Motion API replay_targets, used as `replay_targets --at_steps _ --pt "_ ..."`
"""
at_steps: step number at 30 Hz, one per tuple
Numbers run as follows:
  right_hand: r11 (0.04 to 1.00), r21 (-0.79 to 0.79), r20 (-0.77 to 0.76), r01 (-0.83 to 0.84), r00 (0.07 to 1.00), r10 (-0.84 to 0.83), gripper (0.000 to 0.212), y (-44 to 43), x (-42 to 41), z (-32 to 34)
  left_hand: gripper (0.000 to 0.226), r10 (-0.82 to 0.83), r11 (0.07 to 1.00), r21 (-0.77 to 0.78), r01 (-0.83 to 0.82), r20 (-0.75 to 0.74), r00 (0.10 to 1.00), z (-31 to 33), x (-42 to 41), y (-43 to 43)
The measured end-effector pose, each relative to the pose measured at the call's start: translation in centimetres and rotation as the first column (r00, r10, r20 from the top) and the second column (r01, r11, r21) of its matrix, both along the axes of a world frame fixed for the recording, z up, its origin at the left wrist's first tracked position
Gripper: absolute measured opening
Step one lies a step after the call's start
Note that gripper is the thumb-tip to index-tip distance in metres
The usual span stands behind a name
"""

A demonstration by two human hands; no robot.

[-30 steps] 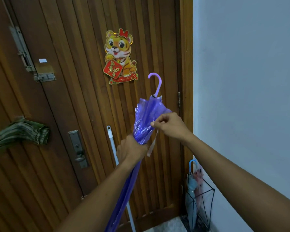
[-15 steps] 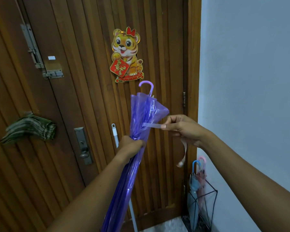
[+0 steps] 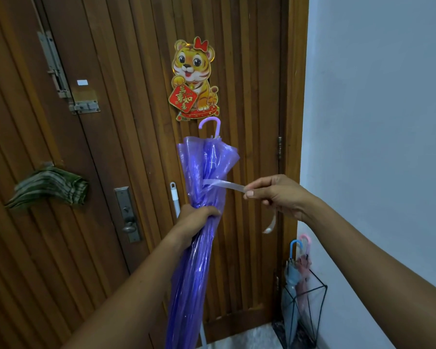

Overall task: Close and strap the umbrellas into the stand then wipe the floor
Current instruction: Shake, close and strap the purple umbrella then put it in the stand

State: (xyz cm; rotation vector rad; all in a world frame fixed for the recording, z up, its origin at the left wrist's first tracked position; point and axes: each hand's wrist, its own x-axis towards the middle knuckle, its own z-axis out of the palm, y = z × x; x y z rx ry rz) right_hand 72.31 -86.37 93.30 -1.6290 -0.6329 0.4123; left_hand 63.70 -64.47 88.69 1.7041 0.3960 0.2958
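A closed purple see-through umbrella [image 3: 204,170] points up in front of the door, its hooked handle at the top. My left hand [image 3: 196,220] is wrapped around the gathered canopy at mid-height. My right hand [image 3: 277,195] pinches the umbrella's pale strap [image 3: 224,184], which is stretched out sideways to the right; the loose strap end hangs below my right wrist. At the lower right a black wire umbrella stand [image 3: 312,311] holds a blue umbrella [image 3: 291,273] and a pink umbrella [image 3: 304,263], both closed.
A wooden slatted door [image 3: 126,122] fills the view, with a tiger decoration [image 3: 194,79], a lever handle [image 3: 127,215] and a striped cloth [image 3: 48,187] hung on the left. A white mop pole [image 3: 174,197] leans behind the umbrella. A pale wall [image 3: 375,122] stands at right.
My right hand has pulled the strap out from the canopy and drawn it to the right. The umbrella has tilted more upright; my left hand keeps its hold.
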Motion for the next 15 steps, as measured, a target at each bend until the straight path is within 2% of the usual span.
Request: replay_targets --at_steps 2,6,9,12,15 --pt "0.999 -0.032 0.038 0.043 0.998 -0.042 0.011 0.3 0.0 -0.1 0.037 -0.041 0.998 -0.037 0.042 0.026 0.999 0.2 -0.2 -0.3" --pt "0.995 0.031 0.068 0.091 0.993 -0.093 0.021 0.5 -0.1 0.0 0.036 -0.114 0.984 -0.129 0.121 0.059 0.992 0.8 -0.7 -0.9" --pt "0.995 0.029 -0.009 0.094 0.996 -0.094 0.036 0.8 0.0 -0.3 0.032 -0.22 0.942 -0.241 0.235 0.087 0.972 1.6 -1.5 -1.7" --pt "0.998 0.061 -0.113 -0.007 0.994 0.014 0.038 1.3 -0.2 -0.5 0.042 -0.381 0.83 -0.362 0.425 0.189 0.905 1.9 -2.1 -2.5" --pt "0.973 0.183 -0.176 -0.14 0.969 0.172 0.025 1.7 -0.6 -0.1 0.041 -0.574 0.636 -0.402 0.659 0.325 0.752 2.0 -2.3 -3.2"
